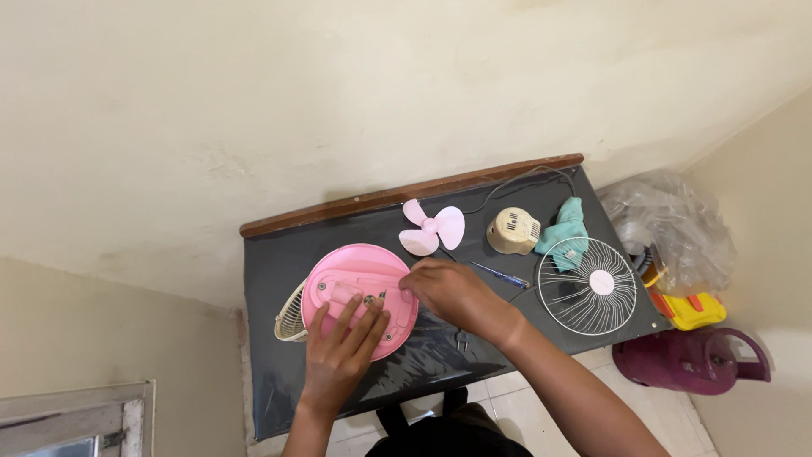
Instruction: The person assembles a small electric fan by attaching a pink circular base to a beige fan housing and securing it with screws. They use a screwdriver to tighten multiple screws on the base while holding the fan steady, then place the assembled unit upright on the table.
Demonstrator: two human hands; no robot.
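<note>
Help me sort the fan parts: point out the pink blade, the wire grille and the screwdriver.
pink blade (pixel 432 227): head view, on its centre hub.
wire grille (pixel 601 283): head view, on its white centre disc.
screwdriver (pixel 499 274): head view, on its blue shaft.

Glossy pink plastic fan base (pixel 359 296) lies on the bench (pixel 279 262), covered in shiny black sheeting with a wooden edge at 12 o'clock; at 3 o'clock, a thin white wire guard (pixel 587 285) beside soft teal cloth (pixel 565 230).
</note>
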